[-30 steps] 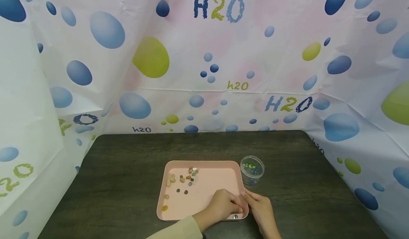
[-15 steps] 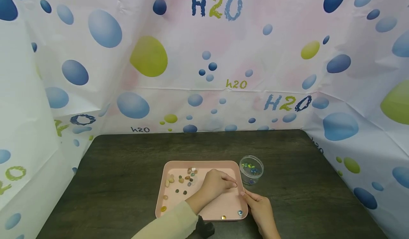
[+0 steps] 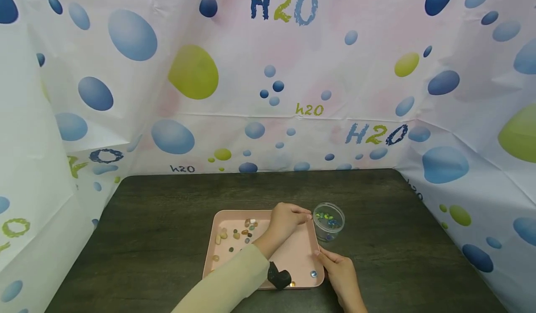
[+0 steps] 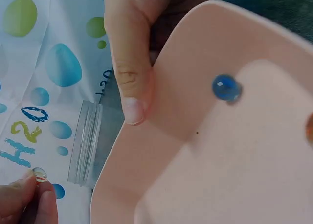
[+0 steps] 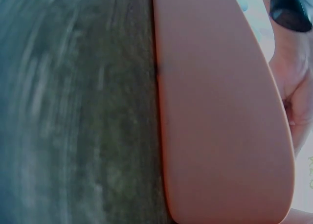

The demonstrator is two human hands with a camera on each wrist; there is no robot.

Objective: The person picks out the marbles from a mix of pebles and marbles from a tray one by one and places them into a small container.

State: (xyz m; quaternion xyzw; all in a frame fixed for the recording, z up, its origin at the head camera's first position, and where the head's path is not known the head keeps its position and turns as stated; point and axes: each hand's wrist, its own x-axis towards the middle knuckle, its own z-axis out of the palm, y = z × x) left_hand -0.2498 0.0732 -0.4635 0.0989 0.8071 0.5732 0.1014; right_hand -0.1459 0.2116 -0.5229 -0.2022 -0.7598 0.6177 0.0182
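My left hand (image 3: 288,217) reaches across the tray to its back right corner, beside the clear round jar (image 3: 329,224). In the left wrist view its thumb and fingers pinch a clear glass marble (image 4: 40,174) with an orange-red streak. My right hand (image 3: 341,273) grips the right rim of the pink tray (image 3: 299,252), thumb over the edge. A blue marble (image 3: 314,274) lies in the tray's front right corner. Near the front rim is an amber marble (image 3: 292,284), partly beside the black wrist camera. Green and blue marbles (image 3: 326,219) show inside the jar.
Several polished stones (image 3: 237,234) lie scattered in the tray's left half; my left sleeve (image 3: 234,276) hides part of that area. The jar stands close against the tray's right side. Dark wood table (image 3: 167,220) surrounds both, with a patterned curtain (image 3: 234,117) behind.
My left hand has moved from the tray's front right, up and away, to the back corner beside the jar. The blue and amber marbles came into view. My right hand stays on the rim.
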